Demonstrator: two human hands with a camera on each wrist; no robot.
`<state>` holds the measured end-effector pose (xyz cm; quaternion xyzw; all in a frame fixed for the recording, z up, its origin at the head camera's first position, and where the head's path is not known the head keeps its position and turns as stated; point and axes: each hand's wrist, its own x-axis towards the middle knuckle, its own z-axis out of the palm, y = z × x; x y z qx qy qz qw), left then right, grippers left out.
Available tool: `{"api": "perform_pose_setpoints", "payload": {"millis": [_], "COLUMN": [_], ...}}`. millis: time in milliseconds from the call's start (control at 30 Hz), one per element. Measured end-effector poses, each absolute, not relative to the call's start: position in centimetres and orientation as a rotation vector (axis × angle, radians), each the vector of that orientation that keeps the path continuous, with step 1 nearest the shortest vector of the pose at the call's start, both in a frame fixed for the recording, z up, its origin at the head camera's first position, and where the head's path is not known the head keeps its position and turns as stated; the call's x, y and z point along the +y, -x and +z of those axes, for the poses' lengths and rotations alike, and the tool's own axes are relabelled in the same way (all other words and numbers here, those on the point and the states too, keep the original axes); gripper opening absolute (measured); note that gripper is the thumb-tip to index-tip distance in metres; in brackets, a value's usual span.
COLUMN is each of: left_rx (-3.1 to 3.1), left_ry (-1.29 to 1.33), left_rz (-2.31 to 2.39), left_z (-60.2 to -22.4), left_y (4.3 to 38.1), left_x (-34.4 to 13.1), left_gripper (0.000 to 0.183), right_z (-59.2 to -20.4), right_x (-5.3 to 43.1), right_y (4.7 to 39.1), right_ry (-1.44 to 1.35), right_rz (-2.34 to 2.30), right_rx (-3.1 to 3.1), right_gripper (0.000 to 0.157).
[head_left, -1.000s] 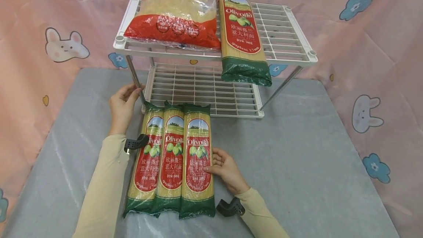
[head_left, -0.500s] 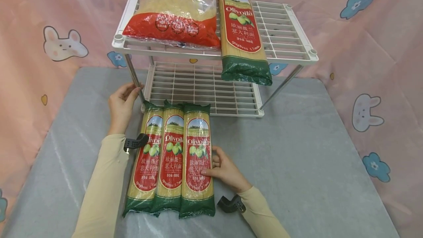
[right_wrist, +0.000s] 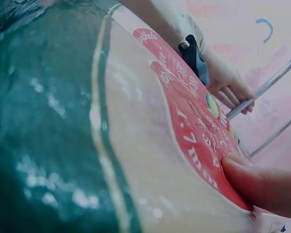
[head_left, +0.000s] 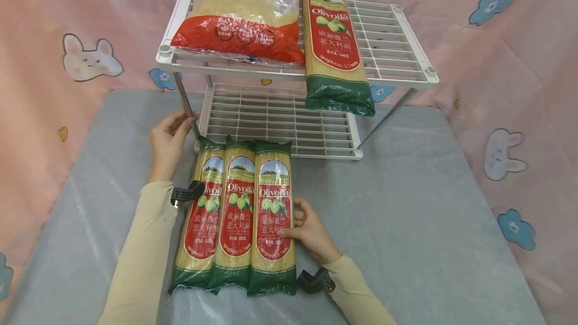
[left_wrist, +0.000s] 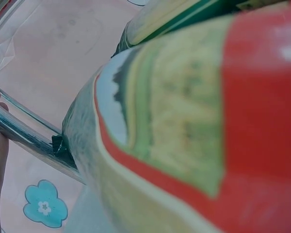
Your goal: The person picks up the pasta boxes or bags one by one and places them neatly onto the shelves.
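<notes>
My left hand [head_left: 166,144] pinches the front left metal post [head_left: 182,94] of a white two-tier rack. Three green-ended spaghetti packs lie side by side in front of the rack: the left pack [head_left: 198,229], the middle pack [head_left: 234,214] and the right pack [head_left: 274,204]. Their top ends reach the lower shelf's front edge. My right hand [head_left: 312,232] holds the right pack at its right side, with the thumb [right_wrist: 262,187] on the red label and the other fingers along the edge. In the left wrist view, a spaghetti pack [left_wrist: 184,107] fills most of the picture.
On the rack's upper shelf [head_left: 384,39] lie a red bag of pasta [head_left: 244,14] and another spaghetti pack [head_left: 334,39], whose green end juts past the front edge. The lower shelf [head_left: 280,114] sits on the grey table [head_left: 406,214]. A pink patterned curtain [head_left: 542,89] surrounds the table.
</notes>
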<state>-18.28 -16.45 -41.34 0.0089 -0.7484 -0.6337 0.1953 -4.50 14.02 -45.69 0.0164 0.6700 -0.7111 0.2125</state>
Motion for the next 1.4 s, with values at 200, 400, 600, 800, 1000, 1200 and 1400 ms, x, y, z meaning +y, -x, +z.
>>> {"api": "perform_pose_setpoints", "payload": {"millis": [200, 400, 600, 800, 1000, 1200, 1400], "left_rx": [-2.106, -2.114, -2.111, -2.116, -2.107, -2.116, -2.124], "left_ry": [-0.016, -0.014, -0.04, -0.046, -0.039, -0.031, -0.036], "left_rz": [-1.774, -1.754, -1.729, -1.74, -1.757, -1.753, -1.758], "left_z": [-40.92, -41.25, -41.22, -41.18, -41.16, -41.41, -41.4], "left_y": [18.29, 18.37, 18.13, 18.11, 18.14, 18.33, 18.36], "left_x": [-16.21, -16.32, -16.46, -16.52, -16.5, -16.59, -16.58], "left_gripper": [0.026, 0.026, 0.026, 0.026, 0.026, 0.025, 0.026], "right_z": [-45.49, -45.46, -45.48, -45.69, -45.68, -45.38, -45.01], "right_x": [14.15, 14.06, 13.83, 13.76, 13.8, 13.86, 14.15], "right_y": [4.53, 4.35, 4.35, 4.45, 4.53, 4.52, 4.56], "right_ry": [-0.03, 0.023, 0.012, -0.121, -0.156, -0.177, -0.217], "right_rz": [-1.957, -1.927, -1.948, -2.061, -2.125, -2.143, -2.163], "right_rx": [1.873, 1.879, 1.874, 1.854, 1.83, 1.816, 1.811], "right_gripper": [0.069, 0.065, 0.064, 0.066, 0.064, 0.065, 0.065]}}
